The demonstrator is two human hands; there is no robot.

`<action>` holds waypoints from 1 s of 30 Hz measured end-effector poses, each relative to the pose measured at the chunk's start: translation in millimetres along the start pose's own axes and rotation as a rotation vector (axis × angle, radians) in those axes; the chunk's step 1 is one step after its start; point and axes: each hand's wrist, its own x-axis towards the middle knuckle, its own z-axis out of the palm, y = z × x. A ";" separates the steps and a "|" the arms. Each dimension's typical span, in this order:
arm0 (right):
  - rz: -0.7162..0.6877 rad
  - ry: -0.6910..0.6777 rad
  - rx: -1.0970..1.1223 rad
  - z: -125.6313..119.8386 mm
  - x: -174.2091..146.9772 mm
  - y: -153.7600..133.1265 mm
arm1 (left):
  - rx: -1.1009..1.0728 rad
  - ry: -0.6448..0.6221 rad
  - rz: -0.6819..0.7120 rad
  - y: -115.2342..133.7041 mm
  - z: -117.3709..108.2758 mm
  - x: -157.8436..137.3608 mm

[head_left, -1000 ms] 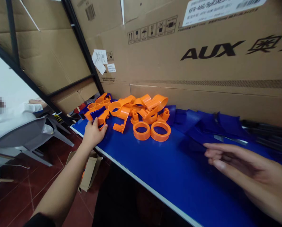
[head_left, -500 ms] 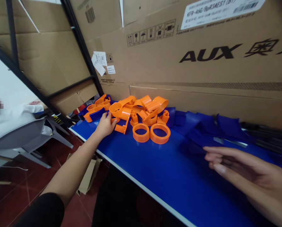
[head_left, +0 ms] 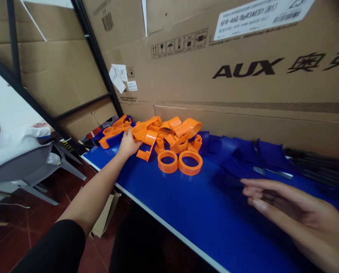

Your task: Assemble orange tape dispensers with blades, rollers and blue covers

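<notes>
At the left end of the heap, my left hand (head_left: 129,145) is closed against an orange plastic tape dispenser (head_left: 140,131), with its fingertips partly hidden among the parts. More orange tape dispensers (head_left: 183,131) lie piled to the right of it. Two round orange rings (head_left: 190,162) face me at the front of the heap. On the right, my right hand (head_left: 289,212) hovers over the blue tabletop (head_left: 169,201), thumb apart from loosely curled fingers, with nothing visible in it.
Blue plastic pieces (head_left: 240,151) and dark parts (head_left: 320,167) lie along the back. A large cardboard sheet (head_left: 180,83) stands behind the table. Black metal frame bars (head_left: 96,53) rise at the left. Beyond them are a grey chair (head_left: 24,163) and a person in white (head_left: 18,132).
My left hand has moved slightly deeper into the left side of the orange heap, and its fingers show less. My right hand keeps its pose. The view has shifted slightly.
</notes>
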 end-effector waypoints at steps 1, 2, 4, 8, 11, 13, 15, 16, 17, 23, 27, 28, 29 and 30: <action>-0.008 0.001 0.006 0.5 -0.1 -3.8 | -0.006 0.025 0.005 1.6 -1.9 -2.0; -0.012 0.000 0.010 0.8 -0.4 -7.1 | -0.014 0.044 0.017 3.4 -4.2 -3.5; -0.016 0.003 0.019 0.9 -0.9 -12.0 | -0.040 0.058 0.064 7.7 -9.7 -4.7; 0.003 0.010 0.038 -0.4 -2.0 -15.9 | -0.115 0.029 0.189 18.5 -20.0 -1.1; 0.027 0.016 0.043 -1.5 -2.2 -16.6 | -0.162 0.017 0.237 28.6 -26.0 1.6; 0.048 0.022 0.058 -2.2 -1.9 -16.5 | -0.181 0.041 0.232 36.3 -32.3 2.4; 0.053 0.039 0.076 -3.2 -1.4 -16.1 | -0.190 0.111 0.204 44.6 -43.8 2.8; 0.047 0.050 0.086 -3.8 -1.2 -15.8 | -0.195 0.161 0.185 49.1 -52.0 2.9; 0.040 0.061 0.097 -4.4 -1.0 -15.6 | -0.200 0.214 0.164 53.9 -61.7 2.7; -0.015 0.132 0.235 -6.9 -2.3 -18.6 | -0.276 0.607 0.071 100.5 -117.8 -26.9; 0.055 0.079 0.552 -6.9 -3.7 -28.6 | -0.231 0.661 0.284 158.8 -109.2 -85.4; 0.089 0.056 0.642 -7.4 -3.7 -32.2 | -0.237 0.595 0.399 176.7 -100.6 -102.6; 0.131 0.030 0.724 -8.6 -3.3 -35.9 | -0.253 0.520 0.500 195.3 -90.5 -119.8; 0.157 0.027 0.802 -10.7 -2.6 -39.7 | -0.274 0.464 0.581 214.3 -79.7 -136.7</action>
